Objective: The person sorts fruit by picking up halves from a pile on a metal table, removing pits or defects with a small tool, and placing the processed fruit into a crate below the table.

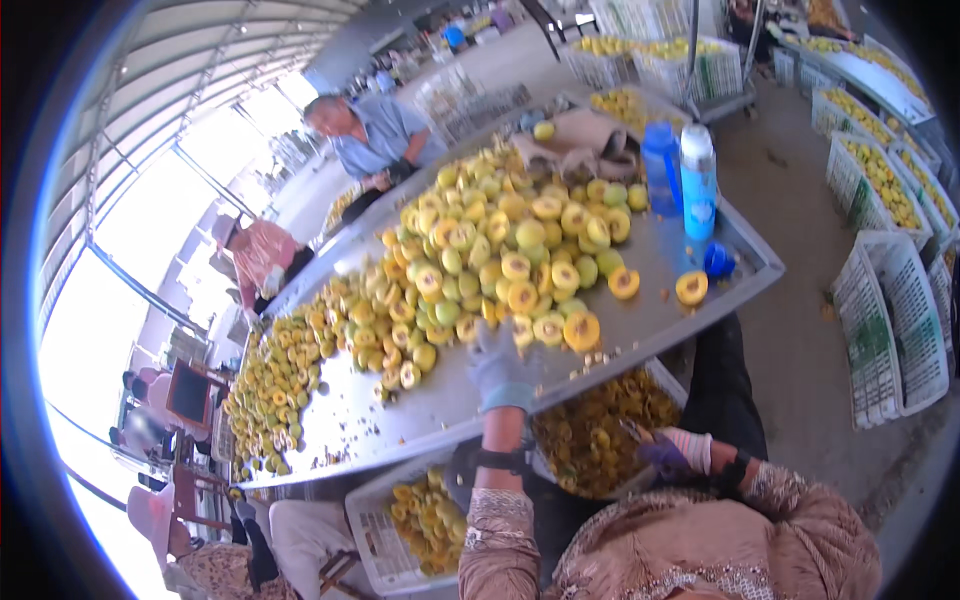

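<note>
A big heap of halved yellow-green stone fruit, peach-like, several with brown pit hollows showing, covers the metal table. My left hand, in a pale grey glove, reaches over the table's near edge. Its fingers are stretched apart against the front fruit of the heap. Lower right, my right hand, in a purple glove with a white cuff, is closed round a small metal-tipped tool; its exact kind is too small to tell. That hand is above a crate of fruit pieces below the table edge.
A blue bottle, a light-blue flask and a blue cap stand at the table's right end. A white crate sits lower left. Co-workers are along the far side. More crates line the right.
</note>
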The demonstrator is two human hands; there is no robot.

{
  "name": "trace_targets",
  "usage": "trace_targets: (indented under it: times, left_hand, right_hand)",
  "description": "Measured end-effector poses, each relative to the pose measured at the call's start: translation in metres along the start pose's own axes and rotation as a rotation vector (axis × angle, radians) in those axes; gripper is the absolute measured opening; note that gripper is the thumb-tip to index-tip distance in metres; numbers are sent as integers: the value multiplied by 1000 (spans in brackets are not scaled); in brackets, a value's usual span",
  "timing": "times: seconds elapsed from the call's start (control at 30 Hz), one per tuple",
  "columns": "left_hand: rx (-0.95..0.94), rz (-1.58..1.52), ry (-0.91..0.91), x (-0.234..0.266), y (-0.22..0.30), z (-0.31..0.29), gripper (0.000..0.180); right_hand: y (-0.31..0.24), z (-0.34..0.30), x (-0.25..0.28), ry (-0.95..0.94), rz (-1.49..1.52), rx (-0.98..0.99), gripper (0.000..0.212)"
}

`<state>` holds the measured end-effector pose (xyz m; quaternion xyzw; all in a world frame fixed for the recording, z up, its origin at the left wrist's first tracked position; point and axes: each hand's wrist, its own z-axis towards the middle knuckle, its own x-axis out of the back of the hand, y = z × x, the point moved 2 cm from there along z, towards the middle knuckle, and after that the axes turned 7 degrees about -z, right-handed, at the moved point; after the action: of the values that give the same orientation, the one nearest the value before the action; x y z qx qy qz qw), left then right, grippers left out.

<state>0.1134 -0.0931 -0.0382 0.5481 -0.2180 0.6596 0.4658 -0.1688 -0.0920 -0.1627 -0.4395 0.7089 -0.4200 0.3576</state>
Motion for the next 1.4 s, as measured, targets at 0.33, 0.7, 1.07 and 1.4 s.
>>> trace_targets:
  times: [0.33,0.7,1.07,1.4]
  left_hand:
    - [-521,-263,-424,-69,86,10,42]
    - [401,-2205,-106,21,20,-40,31]
    - [159,-1509,217,47,58,-99,46]
    - [264,-1637,203,24,56,-119,37]
  right_hand:
    - [3,-23,2,157,77,-132,24]
    - [-87,-51,-15,180,211,-28,26]
    - [-138,-44,-56,42,204,15,25]
    - [-127,-33,-66,100,101,35,26]
